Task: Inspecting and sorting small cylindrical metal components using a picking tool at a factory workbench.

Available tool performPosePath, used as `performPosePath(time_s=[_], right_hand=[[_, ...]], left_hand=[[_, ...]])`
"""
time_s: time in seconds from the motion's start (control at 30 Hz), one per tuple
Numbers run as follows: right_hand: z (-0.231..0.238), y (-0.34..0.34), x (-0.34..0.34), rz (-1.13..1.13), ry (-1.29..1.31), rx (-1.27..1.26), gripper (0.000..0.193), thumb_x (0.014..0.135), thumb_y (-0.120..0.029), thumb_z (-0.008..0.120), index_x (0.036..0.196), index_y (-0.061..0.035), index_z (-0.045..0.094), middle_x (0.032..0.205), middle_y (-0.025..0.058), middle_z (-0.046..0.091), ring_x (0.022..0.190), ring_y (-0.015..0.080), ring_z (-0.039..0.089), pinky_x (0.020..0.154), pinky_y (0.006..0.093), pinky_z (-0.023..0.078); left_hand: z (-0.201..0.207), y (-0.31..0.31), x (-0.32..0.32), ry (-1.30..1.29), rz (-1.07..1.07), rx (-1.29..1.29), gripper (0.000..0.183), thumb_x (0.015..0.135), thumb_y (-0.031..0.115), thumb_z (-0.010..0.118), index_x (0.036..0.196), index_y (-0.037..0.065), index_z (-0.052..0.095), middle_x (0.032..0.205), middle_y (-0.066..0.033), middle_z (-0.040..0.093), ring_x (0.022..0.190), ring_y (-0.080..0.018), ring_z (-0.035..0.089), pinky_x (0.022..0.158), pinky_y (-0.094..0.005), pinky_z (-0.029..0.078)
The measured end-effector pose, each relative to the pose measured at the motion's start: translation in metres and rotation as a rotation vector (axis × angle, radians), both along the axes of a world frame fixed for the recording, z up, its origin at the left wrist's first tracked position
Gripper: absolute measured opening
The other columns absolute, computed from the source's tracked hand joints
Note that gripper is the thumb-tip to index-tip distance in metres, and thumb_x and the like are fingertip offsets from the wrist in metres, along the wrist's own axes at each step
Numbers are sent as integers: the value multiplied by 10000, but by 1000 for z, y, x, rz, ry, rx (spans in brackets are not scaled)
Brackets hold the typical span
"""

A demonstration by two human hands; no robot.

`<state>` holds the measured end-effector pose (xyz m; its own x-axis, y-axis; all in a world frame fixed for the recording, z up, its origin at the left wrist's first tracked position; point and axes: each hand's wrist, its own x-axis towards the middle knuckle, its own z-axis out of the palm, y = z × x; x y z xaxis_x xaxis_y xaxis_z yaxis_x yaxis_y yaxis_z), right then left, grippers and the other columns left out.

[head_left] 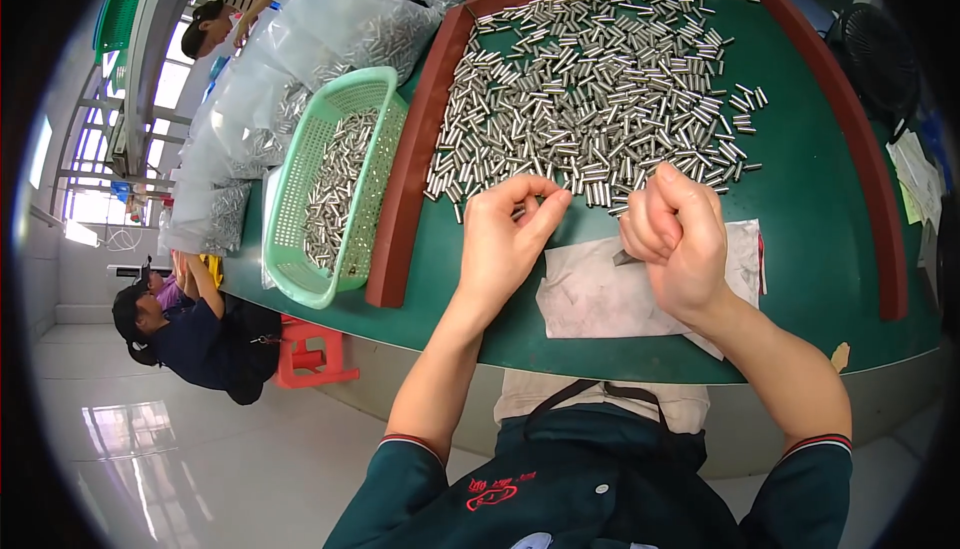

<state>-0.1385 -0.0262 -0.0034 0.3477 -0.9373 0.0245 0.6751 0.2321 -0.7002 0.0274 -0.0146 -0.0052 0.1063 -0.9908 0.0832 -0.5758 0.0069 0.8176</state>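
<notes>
Clock: centred between the two hands, twelve at the table's far side.
Left hand (505,239): curled, thumb tip brought up to the forefinger; a metallic glint shows inside the curl, though I cannot tell whether it is a held pin.
Right hand (682,239): fingers folded into a fist, contents hidden; a dark grey pointed piece (624,258) shows under it, held or lying, I cannot tell.
Short silvery cylindrical metal pins (590,99): spread loose at twelve, just beyond both hands.
Pale green perforated plastic basket (292,199): at nine, part-filled with similar pins.
Stained off-white cloth (590,304): at about five, flat on the green tabletop (820,259), partly beneath the right hand.
Red-brown raised rail (418,164): borders the pins from nine over twelve to three.
Step in hand: probably handling or checking a few pins, judging by both hands' closeness.
Next move: likely calls for a light fingertip grip, keeping handled pins apart from the loose spread.
</notes>
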Motion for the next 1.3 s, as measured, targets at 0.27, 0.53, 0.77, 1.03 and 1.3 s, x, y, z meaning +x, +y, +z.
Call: performPosePath(time_s=[0.27, 0.53, 0.77, 1.03, 1.3], right_hand=[[1, 0, 0, 9, -6, -1, 418, 872, -192, 341, 474, -85, 268, 410, -9, 273, 377, 65, 199, 380, 230, 173], [2, 0, 1, -20, 41, -8, 418, 881, -218, 323, 480, -115, 261, 400, -17, 242, 368, 69, 151, 368, 236, 146], [3, 0, 0, -14, 45, 2, 425, 876, -230, 330, 472, -115, 267, 399, -13, 246, 369, 73, 159, 369, 236, 152], [2, 0, -1, -15, -23, -6, 419, 872, -221, 314, 469, -122, 258, 395, -17, 245, 361, 73, 152, 369, 235, 149], [1, 1, 1, -33, -27, -18, 420, 872, -218, 310, 466, -121, 258, 396, -16, 246, 364, 74, 148, 373, 238, 151]], left_hand=[[-5, -7, -10, -354, -6, -179, 126, 669, 111, 670, 677, 18, 585, 430, -45, 416, 363, -165, 402, 383, -292, 323], [6, 29, -14, -87, -398, 32, 138, 684, 2, 634, 822, 2, 639, 650, -60, 602, 515, -54, 487, 470, -188, 391], [-3, 38, -17, -242, -305, -36, 117, 688, -5, 621, 805, 8, 617, 500, -5, 454, 429, -70, 375, 400, -220, 314], [-10, 38, -22, -227, -233, -122, 52, 677, 27, 631, 721, 16, 606, 490, -79, 479, 395, -161, 442, 396, -273, 353], [-9, 38, -23, -229, -230, -110, 56, 675, 24, 634, 722, 12, 605, 503, -88, 499, 405, -171, 461, 404, -270, 366]])
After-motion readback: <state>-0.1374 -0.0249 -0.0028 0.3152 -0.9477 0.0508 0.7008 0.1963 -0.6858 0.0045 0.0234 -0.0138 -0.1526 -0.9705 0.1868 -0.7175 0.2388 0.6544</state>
